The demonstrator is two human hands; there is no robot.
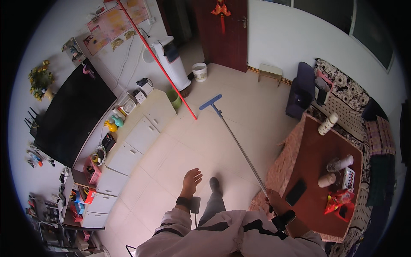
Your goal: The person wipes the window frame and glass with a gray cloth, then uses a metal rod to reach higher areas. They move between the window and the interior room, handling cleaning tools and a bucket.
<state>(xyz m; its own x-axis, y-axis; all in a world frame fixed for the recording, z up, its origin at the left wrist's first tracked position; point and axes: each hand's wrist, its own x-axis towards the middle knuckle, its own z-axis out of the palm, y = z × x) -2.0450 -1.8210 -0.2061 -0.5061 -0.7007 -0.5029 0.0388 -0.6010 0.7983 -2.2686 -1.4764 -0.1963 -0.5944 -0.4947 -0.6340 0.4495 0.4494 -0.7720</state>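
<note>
My right hand (275, 199) grips the lower end of a long silver metal pole (242, 151) beside the table. A flat blue T-shaped head (210, 101), like that of a squeegee or flat mop, is fixed to the pole's far end, over the tiled floor. Whether the head touches the tiles I cannot tell. My left hand (192, 180) is held out in front of my body, fingers apart and holding nothing. A black band circles each wrist. Ahead, a long red pole (160, 66) slants from the upper wall down to the floor, its lower end left of the blue head.
At right stands a cloth-draped table (308, 160) with a phone (296, 192), cups and a red packet, before a patterned sofa (346, 106). Low white cabinets (125, 157) line the left under a television (75, 115). Ahead are a white bucket (199, 72), green bin (174, 98) and small stool (270, 71).
</note>
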